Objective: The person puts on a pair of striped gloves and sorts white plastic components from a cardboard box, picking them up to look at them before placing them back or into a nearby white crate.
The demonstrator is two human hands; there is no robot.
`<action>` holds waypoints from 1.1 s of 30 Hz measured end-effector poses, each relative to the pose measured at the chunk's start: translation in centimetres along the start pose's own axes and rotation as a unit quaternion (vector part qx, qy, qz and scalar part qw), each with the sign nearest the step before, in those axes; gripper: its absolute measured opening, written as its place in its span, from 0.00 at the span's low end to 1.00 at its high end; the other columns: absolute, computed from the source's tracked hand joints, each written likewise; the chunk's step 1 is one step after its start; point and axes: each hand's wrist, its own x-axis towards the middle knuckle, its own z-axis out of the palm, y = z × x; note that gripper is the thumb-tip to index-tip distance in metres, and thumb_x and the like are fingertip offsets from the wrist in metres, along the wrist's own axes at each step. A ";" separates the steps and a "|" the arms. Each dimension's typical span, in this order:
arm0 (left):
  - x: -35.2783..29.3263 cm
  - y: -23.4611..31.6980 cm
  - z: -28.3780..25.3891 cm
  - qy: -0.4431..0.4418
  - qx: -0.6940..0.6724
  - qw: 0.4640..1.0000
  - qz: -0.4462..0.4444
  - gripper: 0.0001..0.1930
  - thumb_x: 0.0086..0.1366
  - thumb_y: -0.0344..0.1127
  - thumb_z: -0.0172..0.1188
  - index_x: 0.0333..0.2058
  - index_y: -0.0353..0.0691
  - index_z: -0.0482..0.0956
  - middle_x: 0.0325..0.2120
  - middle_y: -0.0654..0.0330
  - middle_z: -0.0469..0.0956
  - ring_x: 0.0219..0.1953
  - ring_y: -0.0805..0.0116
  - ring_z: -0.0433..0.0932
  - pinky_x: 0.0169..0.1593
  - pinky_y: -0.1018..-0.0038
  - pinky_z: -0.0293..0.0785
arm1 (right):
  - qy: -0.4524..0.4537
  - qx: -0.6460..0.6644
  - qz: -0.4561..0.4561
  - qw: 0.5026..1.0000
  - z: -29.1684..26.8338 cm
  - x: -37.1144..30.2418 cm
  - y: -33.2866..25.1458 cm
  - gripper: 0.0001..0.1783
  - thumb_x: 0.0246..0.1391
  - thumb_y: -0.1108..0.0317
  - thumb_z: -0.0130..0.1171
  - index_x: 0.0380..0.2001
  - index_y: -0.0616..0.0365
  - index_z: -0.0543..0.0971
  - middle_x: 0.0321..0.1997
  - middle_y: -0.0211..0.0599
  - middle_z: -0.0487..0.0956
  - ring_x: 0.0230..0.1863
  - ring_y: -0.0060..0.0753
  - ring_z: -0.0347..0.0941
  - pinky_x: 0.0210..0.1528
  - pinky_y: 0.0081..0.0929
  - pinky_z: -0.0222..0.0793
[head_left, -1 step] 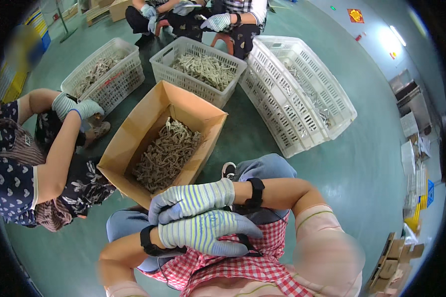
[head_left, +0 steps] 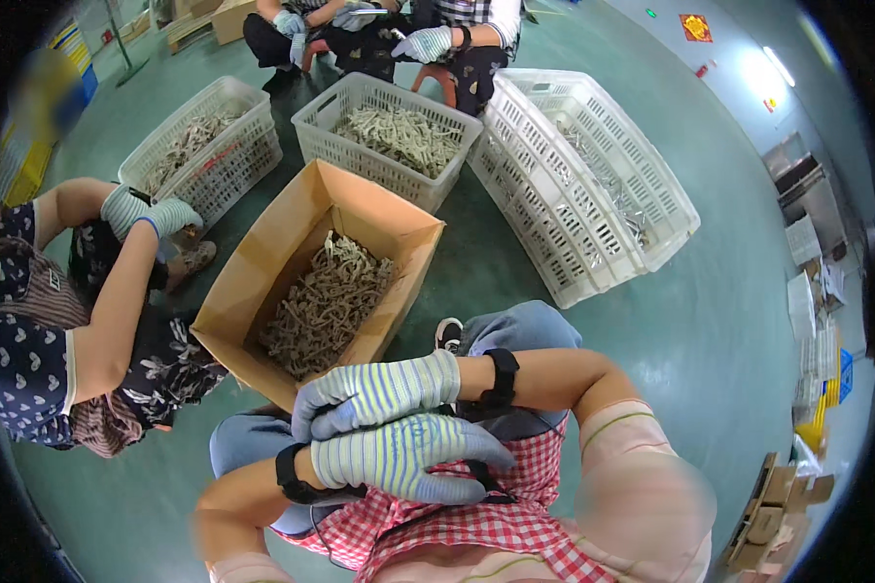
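Note:
My left hand point(head_left: 408, 459) lies across my lap, palm down, its fingers stretched to the right and holding nothing. Just above it rests my right hand point(head_left: 377, 396), its loosely bent fingers pointing left, with no object seen in it. Both wear striped knit gloves with grey-blue fingertips, and black bands circle the wrists. The right hand is nearest the front corner of an open cardboard box point(head_left: 262, 255); I cannot tell whether it touches the box. Inside lies a heap of grey-brown, twisted, dried-looking pieces point(head_left: 326, 306).
Beyond the box stand a white crate point(head_left: 311, 136) of pale pieces, a left crate point(head_left: 226, 187) of similar pieces, and stacked crates point(head_left: 564, 223) with shiny packets. A co-worker's gloved hands point(head_left: 151, 211) are at the left crate. Other gloved co-workers point(head_left: 423, 44) sit behind. Cardboard boxes point(head_left: 773, 510) stand right.
My hands have not moved. The left co-worker's gloved hands have shifted slightly, and a small dark object now shows at them.

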 end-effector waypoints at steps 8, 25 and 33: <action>0.4 0.8 -1.3 -0.001 0.086 0.996 0.010 0.23 0.59 0.38 0.61 0.52 0.36 0.73 0.47 0.52 0.75 0.52 0.58 0.72 0.57 0.66 0.67 | 0.071 -0.086 -0.059 0.992 -1.0 -1.0 3.7 0.15 0.56 0.65 0.57 0.44 0.62 0.75 0.42 0.40 0.77 0.46 0.34 0.72 0.51 0.31 0.68; -2.1 1.6 -4.3 0.046 0.137 0.989 0.004 0.19 0.59 0.32 0.61 0.49 0.34 0.74 0.45 0.54 0.76 0.49 0.64 0.75 0.52 0.73 0.70 | 0.056 0.193 0.033 0.979 -2.9 -1.5 5.2 0.19 0.60 0.70 0.51 0.54 0.60 0.68 0.54 0.35 0.73 0.57 0.26 0.67 0.59 0.24 0.64; -5.2 -1.6 -10.4 0.356 0.055 0.928 -0.093 0.18 0.66 0.39 0.55 0.49 0.33 0.74 0.43 0.58 0.78 0.48 0.70 0.74 0.54 0.72 0.68 | 0.116 -0.314 -0.118 0.935 -4.2 -2.1 5.3 0.11 0.58 0.63 0.51 0.37 0.59 0.76 0.35 0.46 0.78 0.39 0.49 0.75 0.45 0.38 0.70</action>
